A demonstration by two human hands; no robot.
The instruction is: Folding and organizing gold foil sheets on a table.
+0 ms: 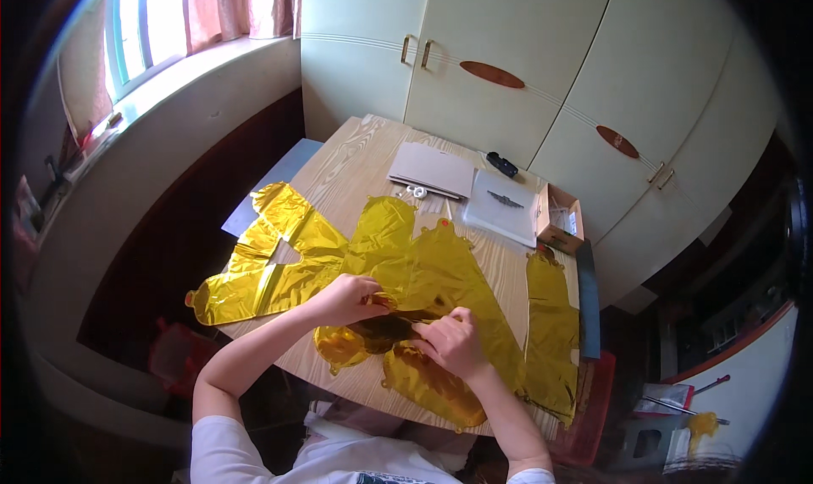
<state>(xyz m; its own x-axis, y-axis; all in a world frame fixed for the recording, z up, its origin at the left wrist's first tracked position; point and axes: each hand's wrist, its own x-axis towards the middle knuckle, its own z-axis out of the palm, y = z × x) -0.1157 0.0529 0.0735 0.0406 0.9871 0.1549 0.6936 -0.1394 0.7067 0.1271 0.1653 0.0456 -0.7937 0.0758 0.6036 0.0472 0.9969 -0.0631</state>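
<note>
Fingers (430, 338) of both hands (458, 347) apparently pinch gold foil (457, 276), with sheets (434, 169) and box (559, 240) beyond.

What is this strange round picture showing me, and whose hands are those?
There is no machine here, just a person working bare-handed. The one picture comes from a wide camera on that person's head, looking down, so straight edges bend. Shiny yellow foil, perhaps uninflated balloons, lies spread over a wooden table. The left hand and right hand seem to pinch foil between their fingers, near the table's front edge. Farther back are a stack of flat sheets, a clear plastic case and an open box.
</note>
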